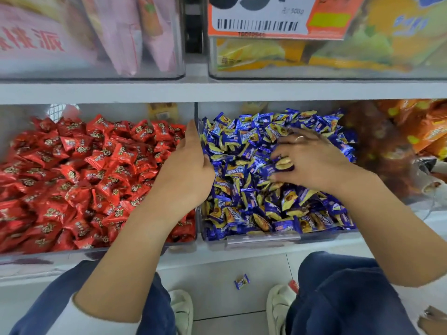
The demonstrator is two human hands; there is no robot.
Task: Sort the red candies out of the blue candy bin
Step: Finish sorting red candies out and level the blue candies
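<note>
The blue candy bin [263, 238] is heaped with blue-and-yellow wrapped candies [251, 204]. Left of it, past a clear divider, the red candy bin [29, 252] is full of red wrapped candies [79, 175]. My left hand [191, 165] stands edge-on along that divider, fingers straight and pointing to the back. My right hand [314, 160] lies on the blue heap with its fingers and thumb curled round a few blue candies [283, 164]. No red candy shows on top of the blue heap.
A shelf edge [217, 91] runs just above the bins, with clear boxes of pink and yellow packets on it. Orange packets [425, 131] fill the bin at right. On the floor lie a blue candy [242, 281] and a red candy [293, 285] between my shoes.
</note>
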